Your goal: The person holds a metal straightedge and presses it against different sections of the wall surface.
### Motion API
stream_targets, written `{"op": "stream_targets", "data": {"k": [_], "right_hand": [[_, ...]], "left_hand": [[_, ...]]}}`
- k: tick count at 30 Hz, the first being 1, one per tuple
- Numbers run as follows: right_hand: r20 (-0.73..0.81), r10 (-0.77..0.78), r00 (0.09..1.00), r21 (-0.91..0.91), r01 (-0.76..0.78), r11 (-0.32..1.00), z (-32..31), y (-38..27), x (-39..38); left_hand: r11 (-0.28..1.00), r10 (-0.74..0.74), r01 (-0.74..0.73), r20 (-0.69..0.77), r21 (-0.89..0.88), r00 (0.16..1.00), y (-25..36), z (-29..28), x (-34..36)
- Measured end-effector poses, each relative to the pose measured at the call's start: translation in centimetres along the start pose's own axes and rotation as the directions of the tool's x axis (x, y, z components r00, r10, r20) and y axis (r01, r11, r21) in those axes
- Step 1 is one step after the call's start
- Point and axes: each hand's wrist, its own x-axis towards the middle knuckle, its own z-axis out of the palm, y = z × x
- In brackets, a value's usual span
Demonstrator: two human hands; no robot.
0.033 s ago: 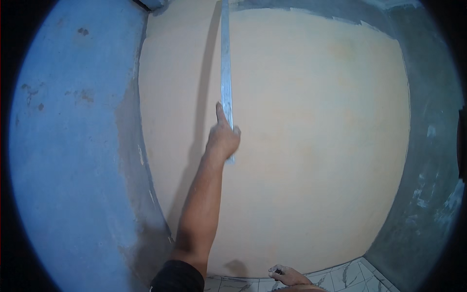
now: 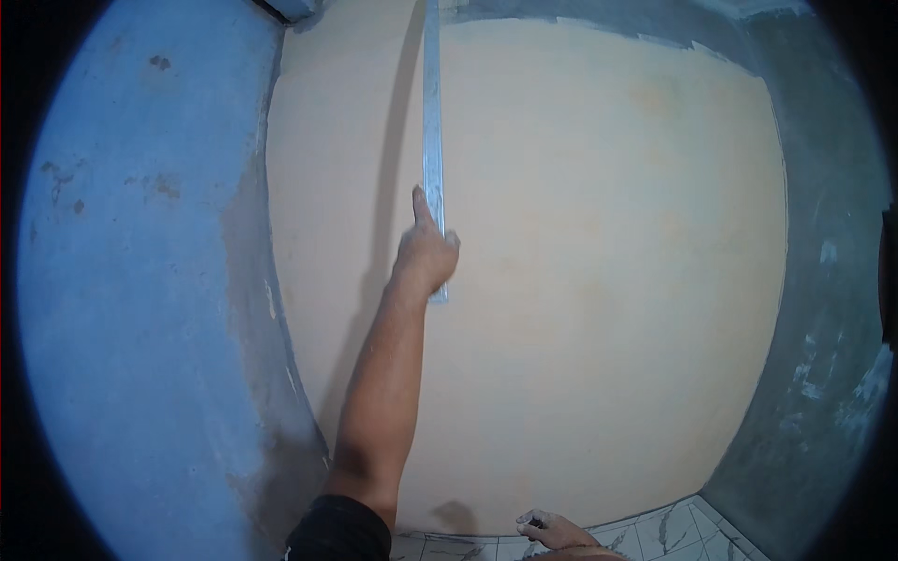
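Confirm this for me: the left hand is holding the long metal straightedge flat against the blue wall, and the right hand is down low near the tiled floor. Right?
Not quite. The head view shows the left hand holding the long metal straightedge against the cream plastered wall, not the blue wall, which is off to the left. The right hand is indeed down low near the tiled floor.

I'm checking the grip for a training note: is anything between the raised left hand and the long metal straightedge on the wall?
Nothing visible. The left hand grips the metal straightedge near its lower end, against the cream wall.
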Motion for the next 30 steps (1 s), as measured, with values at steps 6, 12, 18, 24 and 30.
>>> {"op": "stream_targets", "data": {"k": [6, 12, 18, 24, 30], "right_hand": [[-0.033, 0.058, 0.998, -0.034, -0.059, 0.998, -1.1, -0.8, -1.3], [-0.061, 0.085, 0.995, -0.005, -0.085, 0.996, -1.3, -0.6, -1.5], [-0.026, 0.120, 0.992, -0.019, -0.121, 0.992, -1.3, -0.3, -2.1], [-0.047, 0.163, 0.985, -0.021, -0.164, 0.986, -1.7, -2.1, -3.6], [-0.050, 0.148, 0.988, 0.003, -0.148, 0.989, -1.3, 0.4, -2.7]], "left_hand": [[1.000, -0.001, 0.001, -0.035, -0.001, 0.999, 3.5, -2.9, 5.6], [0.999, -0.044, 0.045, 0.008, -0.022, 0.999, 6.1, -3.3, 5.9], [0.999, -0.032, 0.033, 0.013, -0.040, 0.999, 4.0, -0.1, 2.2], [1.000, -0.001, 0.001, -0.029, -0.005, 1.000, 3.5, 2.6, 0.7], [0.998, -0.018, 0.017, -0.012, -0.058, 1.000, 5.6, -0.8, 5.5]]}}
